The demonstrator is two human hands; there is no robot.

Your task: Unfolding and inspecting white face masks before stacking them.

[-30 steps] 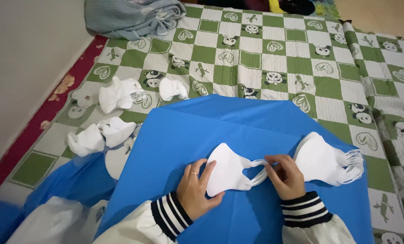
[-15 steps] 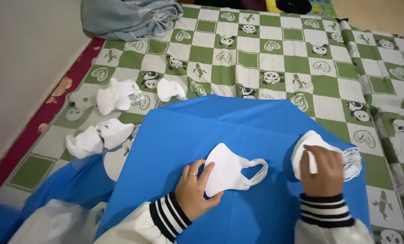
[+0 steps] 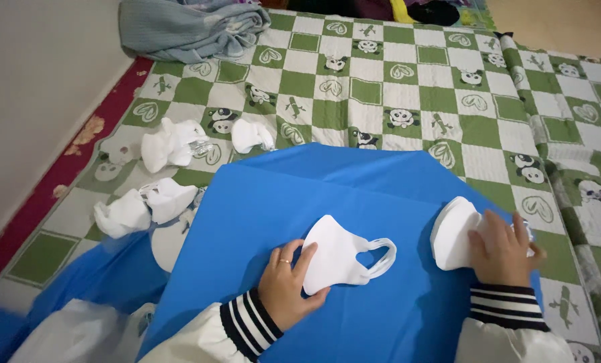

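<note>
A green checked mat [image 3: 408,87] covers the floor, with a blue sheet [image 3: 354,222] spread over it. On the sheet lies one white mask [image 3: 337,255], pinned flat by the left hand [image 3: 288,286], fingers spread and pressing. The right hand [image 3: 505,249] rests on a mask stack [image 3: 453,232] at the sheet's right edge, fingers curled over it. Loose masks [image 3: 169,144] lie well apart, left. This looks like stacking; the pinned mask likely needs carrying across.
</note>
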